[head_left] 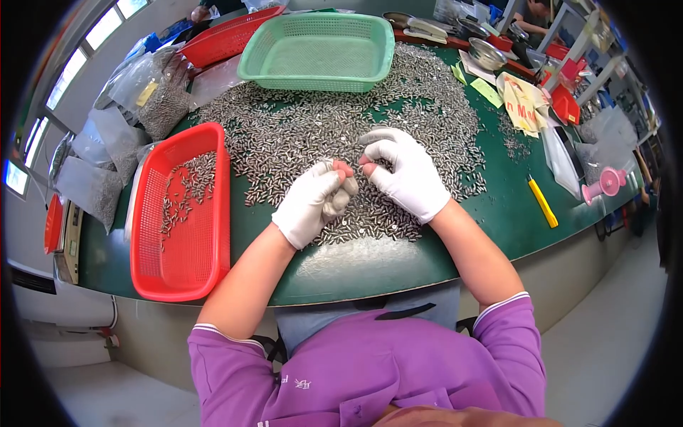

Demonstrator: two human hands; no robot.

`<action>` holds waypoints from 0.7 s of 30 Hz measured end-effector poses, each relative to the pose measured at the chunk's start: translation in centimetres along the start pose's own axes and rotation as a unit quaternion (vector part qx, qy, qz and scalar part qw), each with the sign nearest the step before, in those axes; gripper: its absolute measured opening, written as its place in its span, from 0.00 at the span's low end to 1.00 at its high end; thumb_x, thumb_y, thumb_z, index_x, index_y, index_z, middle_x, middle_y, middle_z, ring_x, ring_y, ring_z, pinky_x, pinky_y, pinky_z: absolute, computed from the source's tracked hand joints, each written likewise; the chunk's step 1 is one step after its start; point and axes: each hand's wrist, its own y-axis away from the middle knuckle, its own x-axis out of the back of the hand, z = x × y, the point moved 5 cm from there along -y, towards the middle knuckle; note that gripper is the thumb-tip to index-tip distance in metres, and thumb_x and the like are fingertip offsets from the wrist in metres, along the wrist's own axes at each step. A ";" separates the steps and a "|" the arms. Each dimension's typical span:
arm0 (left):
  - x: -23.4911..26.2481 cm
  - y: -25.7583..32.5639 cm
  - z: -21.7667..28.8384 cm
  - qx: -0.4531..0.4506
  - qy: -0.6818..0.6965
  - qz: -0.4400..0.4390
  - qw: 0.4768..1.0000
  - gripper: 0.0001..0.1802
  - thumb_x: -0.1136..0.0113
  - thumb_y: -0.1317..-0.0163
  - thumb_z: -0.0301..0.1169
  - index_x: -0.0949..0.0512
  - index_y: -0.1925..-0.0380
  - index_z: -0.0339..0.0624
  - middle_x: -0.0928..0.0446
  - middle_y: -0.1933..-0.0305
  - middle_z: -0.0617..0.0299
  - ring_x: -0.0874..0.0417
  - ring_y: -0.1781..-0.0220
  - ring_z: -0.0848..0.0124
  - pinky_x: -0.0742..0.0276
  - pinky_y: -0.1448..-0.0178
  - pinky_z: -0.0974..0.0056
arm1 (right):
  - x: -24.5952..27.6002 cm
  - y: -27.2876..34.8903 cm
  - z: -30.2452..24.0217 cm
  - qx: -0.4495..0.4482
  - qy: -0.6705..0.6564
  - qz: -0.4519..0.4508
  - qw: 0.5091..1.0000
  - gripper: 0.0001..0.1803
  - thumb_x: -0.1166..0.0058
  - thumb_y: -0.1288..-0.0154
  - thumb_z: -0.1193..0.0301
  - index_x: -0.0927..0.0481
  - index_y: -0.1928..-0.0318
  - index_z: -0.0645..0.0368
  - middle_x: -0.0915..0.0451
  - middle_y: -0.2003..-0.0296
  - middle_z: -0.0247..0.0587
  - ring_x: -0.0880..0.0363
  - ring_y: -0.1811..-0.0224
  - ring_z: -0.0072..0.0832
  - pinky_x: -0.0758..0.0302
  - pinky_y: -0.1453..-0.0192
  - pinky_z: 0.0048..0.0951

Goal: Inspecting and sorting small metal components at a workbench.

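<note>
A wide layer of small silvery metal pieces (pixel 299 135), short and rod-shaped, covers the middle of the green table (pixel 469 235). Over its near part, my left hand (pixel 313 203) and my right hand (pixel 409 174) face each other, a small gap between them. Both wear white gloves that leave some fingertips bare. The fingers of each are curled, thumb against the forefinger; anything pinched there is too small to make out. Beside my left forearm stands a red plastic basket (pixel 181 270) with a scatter of the same pieces inside.
A green basket (pixel 313 60) sits at the far side, partly on the pieces. Clear plastic bags of metal pieces (pixel 165 99) crowd the left edge. On the right lie a yellow-handled tool (pixel 543 203), a pink spool-like object (pixel 606 183) and a yellowish cloth (pixel 521 103). Metal bowls (pixel 486 53) stand behind.
</note>
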 end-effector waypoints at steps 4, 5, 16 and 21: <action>0.0 0.1 -0.3 0.025 -0.040 -0.004 0.999 0.07 0.47 0.36 0.32 0.29 0.61 0.42 0.26 0.70 0.66 0.36 0.80 0.84 0.42 0.78 0.80 | 0.2 -0.3 -1.9 0.098 0.023 0.011 0.995 0.07 0.40 0.52 0.74 0.22 0.70 0.56 0.22 0.56 0.40 0.27 0.47 0.40 0.29 0.44 0.37; -0.2 0.2 -0.4 0.028 -0.038 -0.006 0.999 0.08 0.46 0.36 0.32 0.28 0.60 0.42 0.27 0.70 0.67 0.36 0.80 0.84 0.42 0.78 0.81 | 0.1 -0.3 -2.0 0.107 0.013 0.015 0.994 0.07 0.39 0.53 0.75 0.23 0.71 0.56 0.22 0.57 0.40 0.26 0.48 0.41 0.29 0.44 0.38; -0.2 0.1 -0.2 0.013 -0.067 -0.019 0.997 0.10 0.47 0.35 0.37 0.29 0.63 0.42 0.28 0.72 0.66 0.37 0.80 0.83 0.43 0.78 0.80 | -0.1 0.2 1.1 0.027 0.152 -0.015 0.988 0.12 0.39 0.53 0.70 0.18 0.64 0.54 0.22 0.57 0.41 0.25 0.52 0.39 0.28 0.47 0.36; -0.1 0.0 0.0 0.006 -0.048 -0.031 0.998 0.12 0.52 0.33 0.39 0.29 0.64 0.42 0.27 0.71 0.62 0.38 0.80 0.81 0.44 0.79 0.78 | -1.3 0.3 2.0 0.009 0.153 -0.063 0.986 0.05 0.40 0.53 0.69 0.20 0.74 0.56 0.21 0.62 0.39 0.24 0.56 0.38 0.27 0.51 0.35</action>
